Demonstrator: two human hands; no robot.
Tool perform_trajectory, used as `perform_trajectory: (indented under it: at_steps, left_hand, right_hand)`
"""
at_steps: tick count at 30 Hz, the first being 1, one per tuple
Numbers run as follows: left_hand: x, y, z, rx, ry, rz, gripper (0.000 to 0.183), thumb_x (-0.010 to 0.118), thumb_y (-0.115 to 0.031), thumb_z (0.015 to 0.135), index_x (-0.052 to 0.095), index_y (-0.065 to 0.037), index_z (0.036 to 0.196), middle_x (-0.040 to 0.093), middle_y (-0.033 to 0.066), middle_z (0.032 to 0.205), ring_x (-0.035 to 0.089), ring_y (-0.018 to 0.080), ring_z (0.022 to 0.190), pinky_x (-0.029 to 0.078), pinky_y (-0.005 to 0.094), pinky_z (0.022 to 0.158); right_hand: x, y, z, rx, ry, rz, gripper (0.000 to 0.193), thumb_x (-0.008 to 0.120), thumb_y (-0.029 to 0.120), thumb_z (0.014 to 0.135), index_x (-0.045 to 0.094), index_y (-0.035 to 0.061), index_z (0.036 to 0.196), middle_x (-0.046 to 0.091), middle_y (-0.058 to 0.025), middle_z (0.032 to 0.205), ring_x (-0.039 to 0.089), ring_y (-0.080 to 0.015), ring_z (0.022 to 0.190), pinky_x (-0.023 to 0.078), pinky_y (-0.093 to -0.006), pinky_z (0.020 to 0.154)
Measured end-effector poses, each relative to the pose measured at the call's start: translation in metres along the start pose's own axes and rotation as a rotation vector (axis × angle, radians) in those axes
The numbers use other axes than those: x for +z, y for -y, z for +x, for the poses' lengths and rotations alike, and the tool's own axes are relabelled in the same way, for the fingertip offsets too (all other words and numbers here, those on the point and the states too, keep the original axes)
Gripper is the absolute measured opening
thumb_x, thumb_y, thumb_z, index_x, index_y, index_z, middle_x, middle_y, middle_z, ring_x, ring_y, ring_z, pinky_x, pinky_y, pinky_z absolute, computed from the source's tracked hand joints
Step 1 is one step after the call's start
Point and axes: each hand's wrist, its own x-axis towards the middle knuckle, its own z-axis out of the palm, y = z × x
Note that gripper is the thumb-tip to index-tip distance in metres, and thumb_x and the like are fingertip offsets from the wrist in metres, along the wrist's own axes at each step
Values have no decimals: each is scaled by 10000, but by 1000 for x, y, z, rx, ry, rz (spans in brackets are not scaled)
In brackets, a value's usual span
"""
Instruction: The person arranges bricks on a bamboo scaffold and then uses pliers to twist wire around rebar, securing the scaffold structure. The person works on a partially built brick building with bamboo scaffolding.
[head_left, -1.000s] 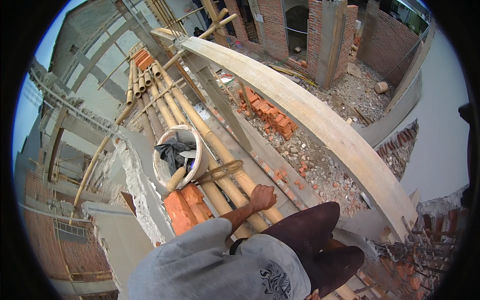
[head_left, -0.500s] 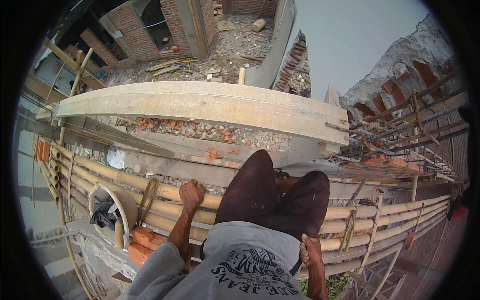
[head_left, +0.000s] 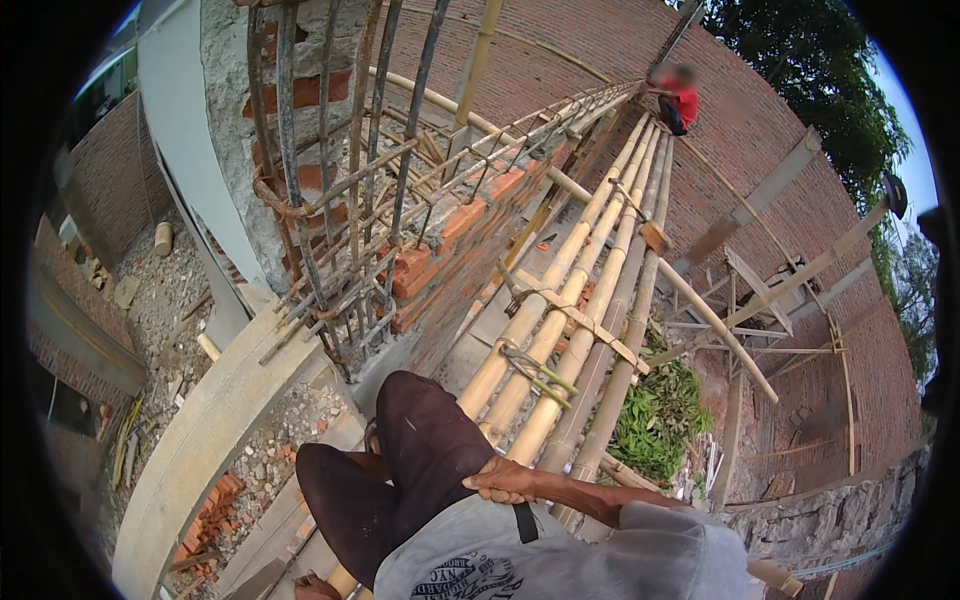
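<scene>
My right hand (head_left: 500,480) is at my waist, its fingers closed on the hem of my grey shirt (head_left: 440,555), against the dark trousers (head_left: 430,440). Only part of my left hand (head_left: 318,588) shows at the lower edge, close to a bamboo pole; its fingers cannot be made out. My knees are bent above the bamboo scaffold platform (head_left: 560,350), whose long poles run away to the far right. A green strip (head_left: 540,375) is tied around the poles ahead of my right hand.
Upright rebar (head_left: 385,130) rises from a brick wall (head_left: 430,270) at centre left. A curved pale board (head_left: 215,420) spans the rubble at left. A person in red (head_left: 682,105) sits at the platform's far end. Leafy branches (head_left: 660,415) lie below, right of the poles.
My view has swung right, along the platform towards the seated person. The bucket has left the view, and my left hand is now mostly cut off. My right hand stays at the shirt hem.
</scene>
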Motion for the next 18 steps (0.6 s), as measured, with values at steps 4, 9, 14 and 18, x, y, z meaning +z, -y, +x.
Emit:
perform_trajectory:
  at_steps: [4, 9, 14, 18]
  left_hand:
    - [17, 11, -1, 78, -139, 103, 300, 591, -300, 911, 636, -75, 718, 620, 115, 663, 623, 265, 559, 474, 384, 469]
    - [9, 12, -1, 105, -102, 27, 302, 578, -282, 908, 644, -68, 707, 621, 119, 672, 593, 250, 534, 454, 376, 458]
    - [20, 19, -1, 4, -98, 54, 235, 571, -229, 923, 618, -111, 725, 606, 76, 675, 571, 191, 542, 452, 338, 470]
    - [48, 29, -3, 41, -144, 28, 221, 585, -226, 914, 618, -89, 743, 605, 98, 690, 572, 224, 577, 451, 358, 506]
  right_hand:
    - [-2, 0, 1, -7, -20, -67, 506, 676, 509, 908, 565, 80, 662, 454, 8, 466, 369, -81, 318, 278, -246, 284]
    - [-3, 1, -2, 0, 17, -45, 502, 663, 516, 914, 571, 84, 674, 452, 13, 476, 368, -77, 323, 280, -245, 287]
    - [-5, 2, -3, -6, 25, -49, 493, 666, 507, 917, 581, 86, 675, 457, 15, 477, 363, -74, 318, 279, -245, 283]
    - [-4, 3, -3, 21, -6, -63, 484, 669, 498, 919, 592, 84, 679, 465, 17, 475, 365, -71, 317, 279, -247, 281]
